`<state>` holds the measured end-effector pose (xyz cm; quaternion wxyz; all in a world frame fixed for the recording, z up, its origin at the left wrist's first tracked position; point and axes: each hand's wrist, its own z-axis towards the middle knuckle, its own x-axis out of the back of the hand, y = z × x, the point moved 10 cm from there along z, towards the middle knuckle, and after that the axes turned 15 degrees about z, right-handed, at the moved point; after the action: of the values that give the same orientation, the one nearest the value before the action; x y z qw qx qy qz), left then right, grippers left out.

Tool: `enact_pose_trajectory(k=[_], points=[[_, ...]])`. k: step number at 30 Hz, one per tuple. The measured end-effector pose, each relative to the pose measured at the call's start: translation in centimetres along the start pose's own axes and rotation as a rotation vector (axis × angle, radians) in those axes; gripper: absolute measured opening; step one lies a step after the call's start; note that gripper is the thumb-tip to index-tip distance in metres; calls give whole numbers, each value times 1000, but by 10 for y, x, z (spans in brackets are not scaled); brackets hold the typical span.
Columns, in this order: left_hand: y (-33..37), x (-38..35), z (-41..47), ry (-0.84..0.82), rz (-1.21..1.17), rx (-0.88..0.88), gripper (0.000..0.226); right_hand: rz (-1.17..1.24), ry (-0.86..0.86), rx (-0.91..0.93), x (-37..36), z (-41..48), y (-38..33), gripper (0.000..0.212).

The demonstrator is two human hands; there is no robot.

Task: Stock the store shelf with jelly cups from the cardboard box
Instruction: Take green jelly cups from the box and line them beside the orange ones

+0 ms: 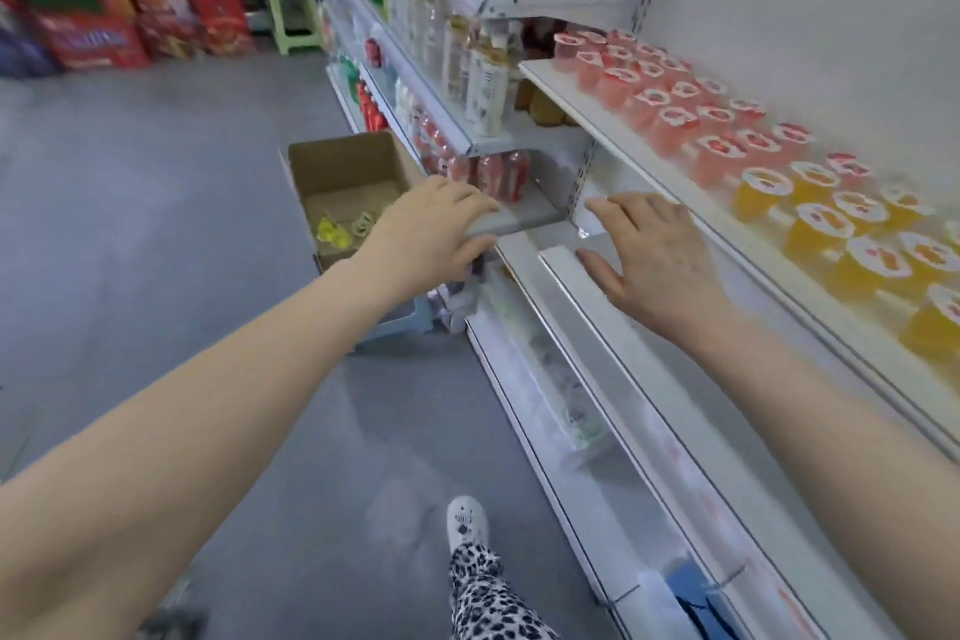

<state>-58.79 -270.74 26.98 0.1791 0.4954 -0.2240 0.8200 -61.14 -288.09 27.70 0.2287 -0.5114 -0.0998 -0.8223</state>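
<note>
Both hands empty, fingers spread: left hand (439, 229) near cardboard box (345, 192), right hand (649, 257) below shelf (597, 120). Few yellow jelly cups (332, 230) left in box; pink and orange rows shelved. Risk: knocking front-row cups off edge when reaching in.

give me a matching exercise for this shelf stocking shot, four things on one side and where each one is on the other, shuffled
Things:
1. pink jelly cups with red-and-white lids
2. orange jelly cups with printed lids
3. yellow jelly cups
4. open brown cardboard box

Places:
A. on the floor of the aisle, beside the shelving
B. far end of the white shelf
C. inside the box, at the bottom
D. near end of the white shelf

Pairs: 1-B, 2-D, 3-C, 4-A
</note>
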Motion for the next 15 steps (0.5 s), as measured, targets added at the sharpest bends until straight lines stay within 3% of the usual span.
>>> enact_pose_trajectory(k=[15], points=[[-319,-202,-4,-300,-31,544,38,290,-152,192,-277,295,-36,50]])
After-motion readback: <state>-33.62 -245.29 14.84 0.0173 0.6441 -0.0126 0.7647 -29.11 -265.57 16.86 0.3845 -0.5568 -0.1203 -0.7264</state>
